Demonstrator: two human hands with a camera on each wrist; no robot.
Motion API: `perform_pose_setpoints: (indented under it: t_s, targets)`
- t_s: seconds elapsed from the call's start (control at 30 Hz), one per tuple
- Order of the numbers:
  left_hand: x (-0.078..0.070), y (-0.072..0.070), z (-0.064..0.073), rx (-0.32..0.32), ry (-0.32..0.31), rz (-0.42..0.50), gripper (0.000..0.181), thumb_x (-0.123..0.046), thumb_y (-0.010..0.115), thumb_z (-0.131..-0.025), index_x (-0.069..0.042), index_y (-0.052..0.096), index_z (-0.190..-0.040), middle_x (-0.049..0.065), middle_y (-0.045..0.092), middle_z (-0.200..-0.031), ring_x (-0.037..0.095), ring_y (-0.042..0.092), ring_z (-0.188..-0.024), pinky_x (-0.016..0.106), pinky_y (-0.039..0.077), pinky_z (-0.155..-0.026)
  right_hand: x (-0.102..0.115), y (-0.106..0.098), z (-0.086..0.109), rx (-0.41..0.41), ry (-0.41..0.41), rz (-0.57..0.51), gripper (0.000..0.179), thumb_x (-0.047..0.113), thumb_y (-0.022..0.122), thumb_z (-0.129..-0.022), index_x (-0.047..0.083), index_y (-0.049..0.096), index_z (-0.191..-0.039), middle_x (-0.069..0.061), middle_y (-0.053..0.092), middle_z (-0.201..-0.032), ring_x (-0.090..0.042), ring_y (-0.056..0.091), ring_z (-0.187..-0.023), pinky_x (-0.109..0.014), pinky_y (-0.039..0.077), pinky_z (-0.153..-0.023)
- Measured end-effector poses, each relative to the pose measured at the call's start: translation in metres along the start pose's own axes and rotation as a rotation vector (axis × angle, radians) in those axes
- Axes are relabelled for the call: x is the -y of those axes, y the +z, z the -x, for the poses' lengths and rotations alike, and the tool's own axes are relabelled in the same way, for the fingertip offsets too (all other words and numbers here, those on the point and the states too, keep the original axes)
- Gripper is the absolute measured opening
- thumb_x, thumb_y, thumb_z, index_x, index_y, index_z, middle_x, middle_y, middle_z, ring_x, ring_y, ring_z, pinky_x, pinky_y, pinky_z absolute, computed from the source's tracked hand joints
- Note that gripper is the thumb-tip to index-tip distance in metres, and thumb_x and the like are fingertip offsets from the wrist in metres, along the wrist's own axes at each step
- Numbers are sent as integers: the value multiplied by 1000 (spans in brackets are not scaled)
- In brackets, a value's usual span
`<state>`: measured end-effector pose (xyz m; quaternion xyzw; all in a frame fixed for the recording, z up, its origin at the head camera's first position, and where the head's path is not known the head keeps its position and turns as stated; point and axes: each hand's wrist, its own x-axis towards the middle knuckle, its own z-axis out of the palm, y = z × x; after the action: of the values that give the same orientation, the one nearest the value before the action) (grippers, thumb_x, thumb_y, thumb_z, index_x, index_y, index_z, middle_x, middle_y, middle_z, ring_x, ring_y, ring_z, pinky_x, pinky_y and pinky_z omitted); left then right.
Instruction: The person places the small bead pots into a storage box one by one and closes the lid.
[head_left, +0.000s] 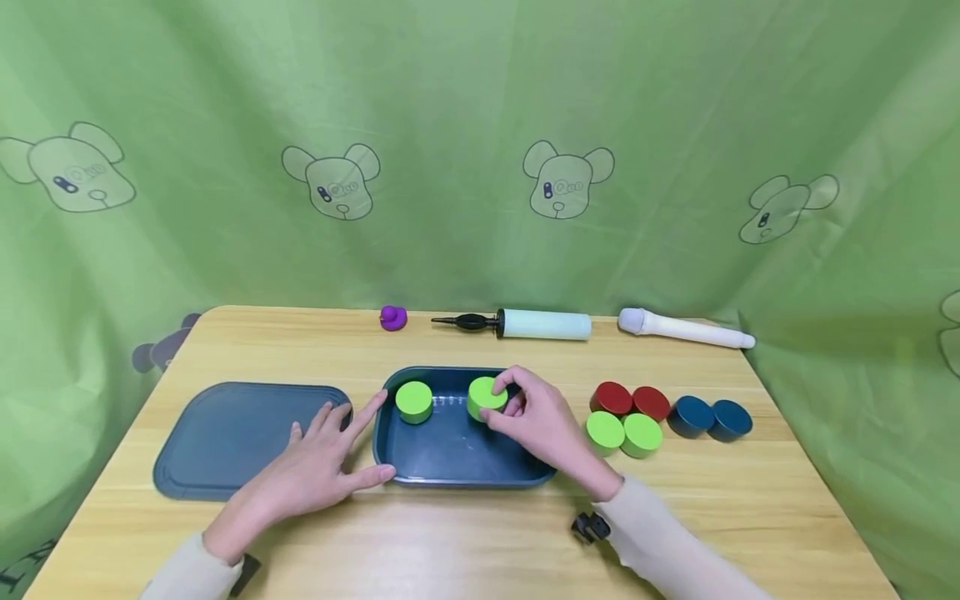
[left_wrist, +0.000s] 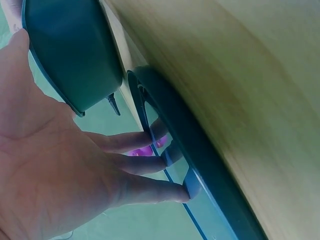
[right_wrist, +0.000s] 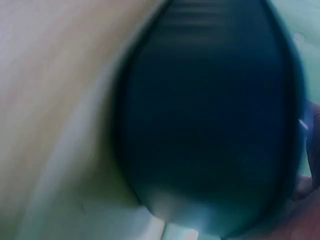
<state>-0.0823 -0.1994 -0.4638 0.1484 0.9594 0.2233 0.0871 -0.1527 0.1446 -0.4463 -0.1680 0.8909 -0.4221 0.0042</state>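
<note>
Inside the dark blue rectangular box [head_left: 450, 457], my right hand [head_left: 538, 421] pinches a lime-green cylinder block [head_left: 482, 390] between thumb and fingers. A second green cylinder block [head_left: 414, 400] stands at the box's left end. My left hand [head_left: 315, 467] spreads its fingers, with thumb and index finger at the box's left rim. Its other fingertips touch the edge of the flat dark blue lid [head_left: 240, 437], as the left wrist view also shows on the lid [left_wrist: 175, 120]. The right wrist view is blurred and mostly filled by the box [right_wrist: 210, 110]; the held block is hidden there.
Right of the box are two red cylinder blocks [head_left: 612, 398], two more green ones [head_left: 604, 431] and two dark blue ones [head_left: 691, 416]. Along the back edge lie a small purple duck [head_left: 392, 317], a light-blue hand pump [head_left: 543, 324] and a white microphone-shaped stick [head_left: 686, 328].
</note>
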Motion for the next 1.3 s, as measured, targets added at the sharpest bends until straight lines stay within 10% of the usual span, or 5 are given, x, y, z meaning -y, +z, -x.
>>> perform_pose_setpoints:
  t_s: [1.3]
  targets:
    - [-1, -2, -1, 17, -3, -11, 100, -83, 55, -98, -42, 9, -177, 33, 34, -167, 62, 25, -155, 92, 16, -109, 6, 38, -17, 95, 50, 36, 28, 11, 89, -91, 14, 66, -107, -4, 71, -105, -8, 71, -80, -35, 59, -74]
